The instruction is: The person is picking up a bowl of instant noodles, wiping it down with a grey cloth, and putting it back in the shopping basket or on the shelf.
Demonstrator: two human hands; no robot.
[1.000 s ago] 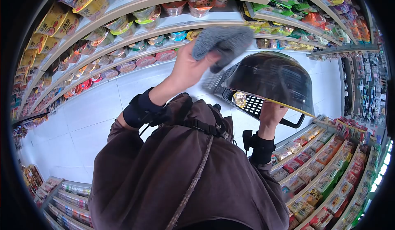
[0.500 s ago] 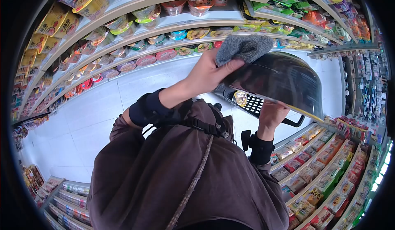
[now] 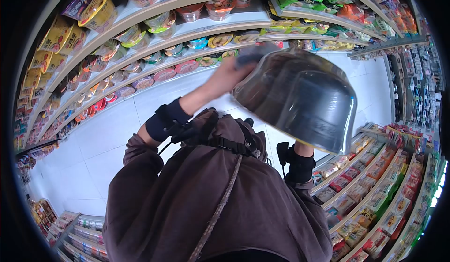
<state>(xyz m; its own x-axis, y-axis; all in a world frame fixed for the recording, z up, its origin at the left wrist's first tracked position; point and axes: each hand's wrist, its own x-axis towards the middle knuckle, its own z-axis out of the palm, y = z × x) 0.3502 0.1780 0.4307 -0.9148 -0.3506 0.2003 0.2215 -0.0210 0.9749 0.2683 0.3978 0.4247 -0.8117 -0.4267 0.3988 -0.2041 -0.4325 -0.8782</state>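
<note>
My left hand is closed on a grey cloth, which is smeared by motion. Hand and cloth are at the upper left edge of a dark, see-through plastic tub. The tub is held up in the air and tilted, with its shiny curved outside towards me and a thin yellow line along its lower edge. Only the wrist of my right hand shows below that edge; its fingers are hidden behind the tub, which it holds up.
Shelves with cup noodles and bagged packets curve across the top. Low shelves of small packets stand at the right, near hanging goods. Pale floor tiles lie beneath. More shelving is at lower left.
The tub has turned its outside more towards me and come lower, now covering my right hand and the black basket behind. My left hand with the cloth has moved left and slightly down.
</note>
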